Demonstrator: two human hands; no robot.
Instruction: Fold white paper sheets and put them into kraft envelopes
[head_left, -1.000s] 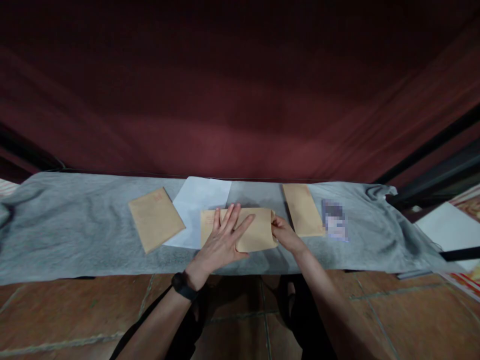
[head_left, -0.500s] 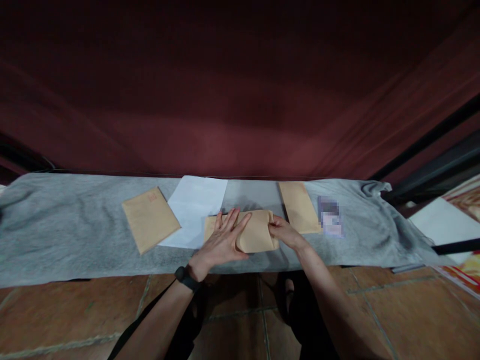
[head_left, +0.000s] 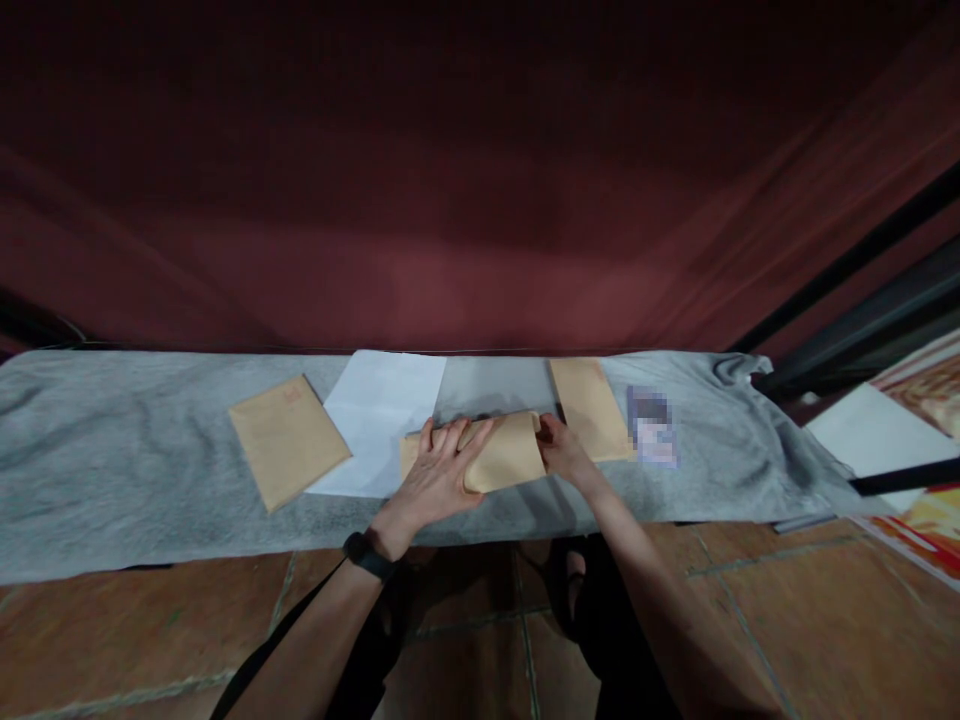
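Observation:
A brown envelope (head_left: 510, 453) lies at the middle of the grey cloth, its right end raised and bulging. My left hand (head_left: 439, 480), with a dark watch on the wrist, grips its left part, fingers over the top and thumb at the lower edge. At the right end, the fingers of my right hand (head_left: 562, 452) are closed at the envelope's opening, and their tips are partly hidden by the paper. A white sheet (head_left: 375, 410) lies partly behind my left hand. Another brown envelope (head_left: 592, 410) lies just beyond my right hand.
A squarish brown envelope (head_left: 289, 440) rests at the left, overlapping the white sheet. At the right lies a small pixelated item (head_left: 654, 428). The grey cloth (head_left: 135, 450) covers a long narrow surface against a dark red backdrop (head_left: 480, 250). Printed sheets show at the far right.
The middle envelope's right end has lifted and curled, and its flap no longer shows flat. My left hand has curled more around it. The whole view has shifted slightly.

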